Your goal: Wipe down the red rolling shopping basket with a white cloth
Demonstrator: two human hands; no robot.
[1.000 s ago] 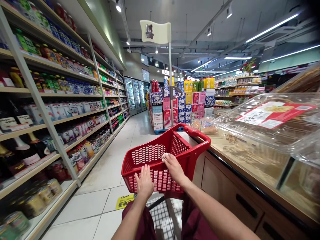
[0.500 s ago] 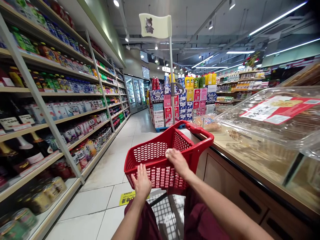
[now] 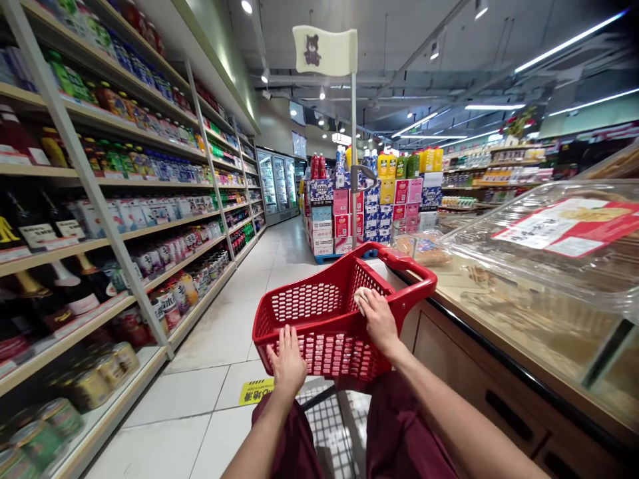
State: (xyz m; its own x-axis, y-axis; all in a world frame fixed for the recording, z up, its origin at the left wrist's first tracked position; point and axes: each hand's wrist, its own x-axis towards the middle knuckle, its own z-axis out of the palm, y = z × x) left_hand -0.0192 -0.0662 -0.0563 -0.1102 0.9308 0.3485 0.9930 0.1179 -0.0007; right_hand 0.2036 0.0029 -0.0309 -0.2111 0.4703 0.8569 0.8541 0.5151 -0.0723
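Note:
A red plastic shopping cart (image 3: 298, 307) with perforated basket walls stands sideways in front of my knees. My left hand (image 3: 289, 364) lies against the near side wall of the basket, its fingers stretched out over the rim. A small crumpled off-white cloth (image 3: 361, 299) is in my right hand (image 3: 381, 324), whose fingers are closed around it. That hand is at the near rim of the basket, close to the divider panel (image 3: 370, 278) and the handle (image 3: 418, 271). My right palm and part of the cloth are hidden.
Drink shelves (image 3: 164, 229) line the left side. To the right, a wooden counter (image 3: 449, 346) carries clear plastic food boxes (image 3: 559, 266). Stacked drink cartons (image 3: 344, 219) stand ahead. A flag (image 3: 324, 50) on a pole rises above the cart. A yellow sticker (image 3: 252, 392) marks the floor.
My right hand has moved rightward along the basket's near rim with the cloth, towards the handle. My left hand stays at the basket wall. The view has shifted slightly left.

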